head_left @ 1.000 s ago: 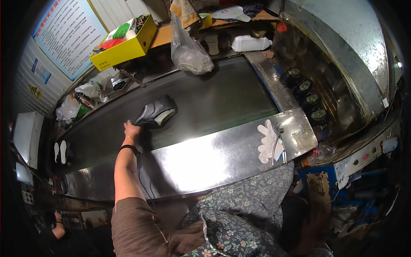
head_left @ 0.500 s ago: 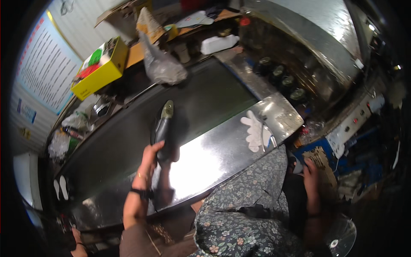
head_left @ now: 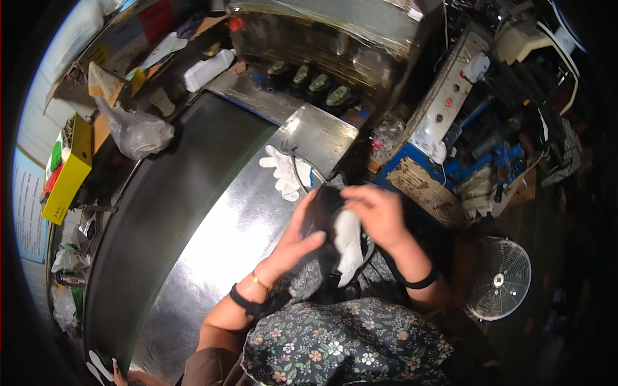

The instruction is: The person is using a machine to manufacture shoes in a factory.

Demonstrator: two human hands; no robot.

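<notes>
Close in front of my apron, a black shoe (head_left: 326, 209) with a pale, whitish face (head_left: 348, 243) is between my hands. My left hand (head_left: 293, 241) is on its left side, the fingers along the far edge and the thumb across the near part. At the upper right of the shoe, the bent fingers of my right hand (head_left: 380, 215) press together, somewhat blurred. The greenish top seen on the shoe earlier is hidden. Just beyond lies a white glove (head_left: 283, 172) on the metal tabletop (head_left: 212, 225), with a curved metal tool (head_left: 301, 168) over it.
A dark belt (head_left: 187, 161) runs along the table's left side. Several dark shoes with greenish tops (head_left: 318, 83) stand at the back. A machine panel with buttons (head_left: 444, 103) is to the right, above a fan (head_left: 499, 280). Another person's hand (head_left: 118, 373) shows at lower left.
My left hand has brought the black shoe from the belt toward my body. My right hand has risen from my right side and joined it. The view has swung right.
</notes>
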